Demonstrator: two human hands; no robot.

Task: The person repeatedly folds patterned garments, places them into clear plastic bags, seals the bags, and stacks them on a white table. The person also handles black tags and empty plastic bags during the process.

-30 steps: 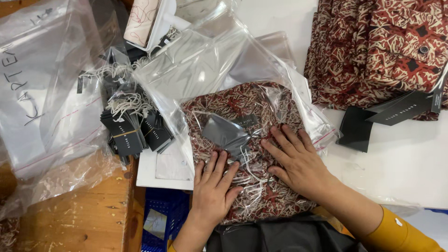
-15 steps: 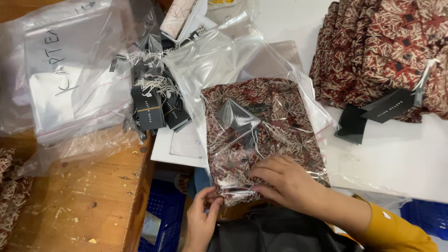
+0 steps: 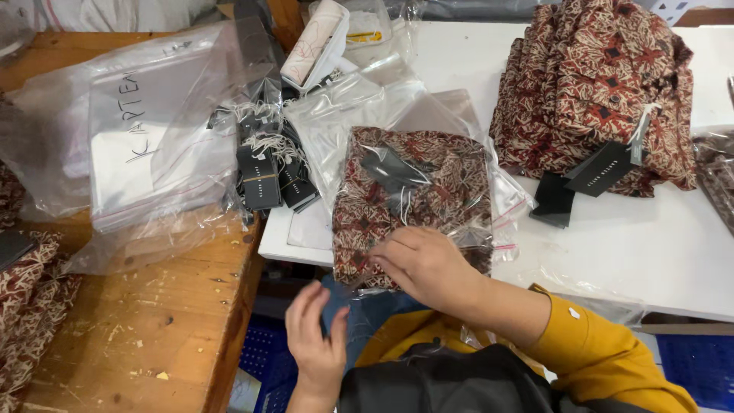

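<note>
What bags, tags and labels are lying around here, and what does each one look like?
Clear plastic bag: table's near edge, holding a folded red patterned shirt, under the right hand.
Black hang tags: bundled, white strings, left of that bag.
Large clear bag: wooden bench, handwriting in black marker.
Black tag: hanging off the shirt stack.
</note>
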